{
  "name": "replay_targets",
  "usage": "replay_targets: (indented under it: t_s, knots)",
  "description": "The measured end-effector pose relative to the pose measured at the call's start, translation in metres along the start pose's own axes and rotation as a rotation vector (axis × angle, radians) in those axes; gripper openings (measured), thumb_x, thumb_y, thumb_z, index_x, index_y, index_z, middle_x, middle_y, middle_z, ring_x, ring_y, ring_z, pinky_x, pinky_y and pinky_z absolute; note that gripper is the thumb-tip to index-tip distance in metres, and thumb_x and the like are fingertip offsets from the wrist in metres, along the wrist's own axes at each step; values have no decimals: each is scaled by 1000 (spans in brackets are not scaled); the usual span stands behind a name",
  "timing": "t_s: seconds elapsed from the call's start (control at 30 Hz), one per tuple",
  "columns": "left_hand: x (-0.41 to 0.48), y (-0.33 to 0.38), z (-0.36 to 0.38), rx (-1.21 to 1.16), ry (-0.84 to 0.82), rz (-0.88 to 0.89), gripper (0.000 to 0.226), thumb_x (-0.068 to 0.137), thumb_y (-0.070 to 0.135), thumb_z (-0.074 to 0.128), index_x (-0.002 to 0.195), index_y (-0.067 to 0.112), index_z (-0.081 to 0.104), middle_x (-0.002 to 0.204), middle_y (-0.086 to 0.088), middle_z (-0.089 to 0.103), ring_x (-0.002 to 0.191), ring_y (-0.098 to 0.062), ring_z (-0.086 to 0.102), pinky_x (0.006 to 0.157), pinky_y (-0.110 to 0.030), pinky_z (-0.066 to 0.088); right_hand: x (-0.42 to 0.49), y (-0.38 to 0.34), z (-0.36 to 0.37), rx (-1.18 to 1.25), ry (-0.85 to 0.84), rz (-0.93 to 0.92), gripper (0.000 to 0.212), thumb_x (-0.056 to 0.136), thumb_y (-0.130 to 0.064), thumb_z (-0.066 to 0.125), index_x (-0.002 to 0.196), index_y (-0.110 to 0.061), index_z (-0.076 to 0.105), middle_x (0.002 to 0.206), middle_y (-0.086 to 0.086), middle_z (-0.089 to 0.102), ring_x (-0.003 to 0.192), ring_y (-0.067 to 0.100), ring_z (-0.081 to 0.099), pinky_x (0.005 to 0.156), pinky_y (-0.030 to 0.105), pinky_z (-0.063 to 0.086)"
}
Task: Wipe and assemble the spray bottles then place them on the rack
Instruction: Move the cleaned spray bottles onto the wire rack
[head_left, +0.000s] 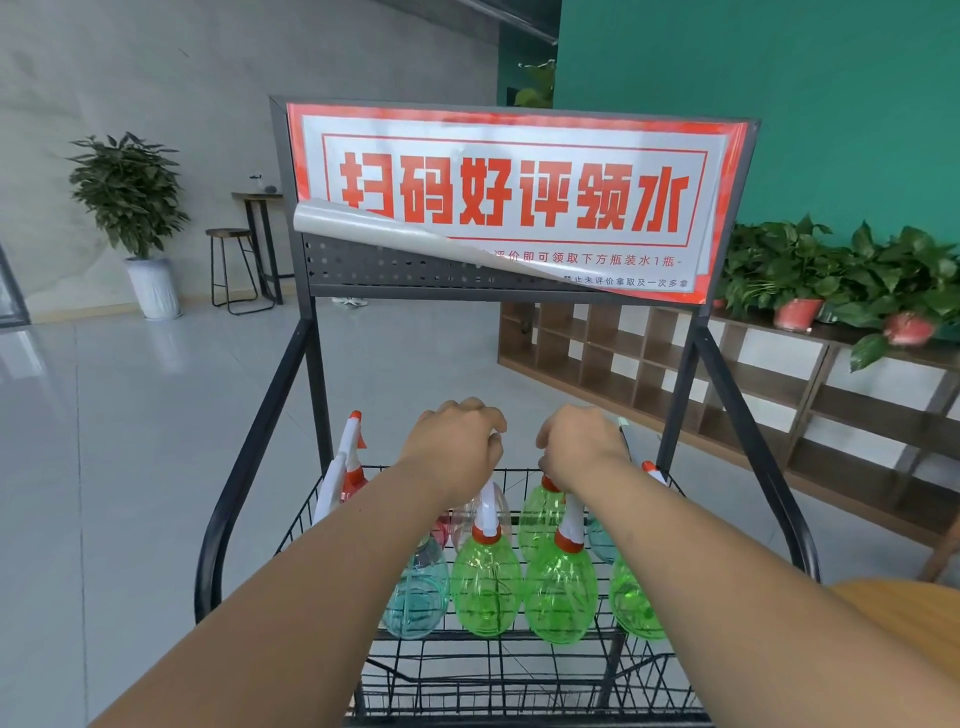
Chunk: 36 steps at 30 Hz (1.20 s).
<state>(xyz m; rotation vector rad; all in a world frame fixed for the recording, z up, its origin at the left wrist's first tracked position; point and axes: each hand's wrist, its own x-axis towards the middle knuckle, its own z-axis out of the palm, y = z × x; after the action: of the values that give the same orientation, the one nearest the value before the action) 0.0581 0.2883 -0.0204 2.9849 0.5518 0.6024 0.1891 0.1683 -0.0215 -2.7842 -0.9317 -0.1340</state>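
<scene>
Several spray bottles stand in the top wire basket of the black rack (675, 483). Green ones are at the front (485, 587), (558, 597) and right (634, 603), a teal one (418, 597) at the left. A pinkish bottle with a white and orange spray head (349, 462) leans at the far left. My left hand (452, 447) curls over the white spray head of the front green bottle. My right hand (582, 447) grips another white spray head above a rear green bottle (540, 514); its nozzle tip (623, 426) pokes out to the right. My hands hide both heads.
A red and white sign (514, 192) with a peeling corner tops the rack. Lower wire shelves (519, 675) sit beneath the basket. A wooden shelf unit with potted plants (800, 312) runs along the right. A stool (231, 270) and a tall plant (130, 192) stand far left on the tiled floor.
</scene>
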Motion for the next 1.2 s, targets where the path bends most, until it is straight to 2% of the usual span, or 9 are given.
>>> replay_targets:
  t_s: [0.17,0.3,0.43,0.53,0.63,0.77,0.87,1.07,1.2]
  knots:
    - [-3,-6,-2,-23,35,-10,34,110,27,46,139,26,65,139,0,62,123,-27,58,101,-41,47,-8,-1,-13,50,11,-28,35,94,-24,78,129,-28,77,128,6,70,116,28,69,81,30,53]
    - [-8,-10,-5,-56,123,15,34,110,26,48,138,25,66,140,1,62,125,-26,58,102,-41,47,-32,3,-34,168,165,-26,42,101,-41,70,141,-28,64,139,9,48,111,32,66,89,39,60]
    - [-17,-11,-1,-110,234,50,28,108,23,56,131,21,72,133,-1,67,118,-28,62,97,-41,49,-67,9,-34,218,175,32,64,99,-59,65,138,-13,45,132,12,50,111,38,65,81,42,55]
    - [-29,-8,5,-143,348,66,22,102,17,64,121,18,75,121,-2,71,106,-29,65,88,-41,51,-88,17,-26,234,99,84,68,97,-69,61,129,-12,45,116,7,57,101,32,66,73,37,45]
    - [-45,1,13,-160,419,86,25,96,13,66,118,17,76,114,-2,70,102,-29,65,85,-42,53,-101,20,-15,203,25,82,63,95,-75,57,114,-16,52,99,3,67,95,30,69,76,38,47]
    - [-69,16,26,-211,426,98,28,95,14,64,120,18,75,118,0,67,113,-27,61,98,-45,51,-113,16,-7,99,25,27,42,102,-63,57,101,-21,56,81,-4,56,88,27,63,73,34,49]
    - [-85,23,33,-237,429,78,28,95,17,64,122,19,74,119,2,66,116,-25,57,101,-44,50,-117,13,-2,63,22,23,31,105,-54,57,103,-23,58,87,0,61,84,26,62,69,33,48]
    - [-103,28,36,-239,428,54,28,97,18,63,123,18,75,122,2,66,119,-22,54,105,-40,49,-117,15,5,138,21,99,31,103,-45,63,85,-20,58,85,-1,65,81,24,68,65,32,50]
    - [-107,29,36,-243,405,51,30,97,22,59,123,19,74,123,2,66,119,-22,54,104,-43,51,-120,14,2,123,18,90,38,103,-51,63,82,-21,54,80,-3,60,80,23,67,64,32,47]
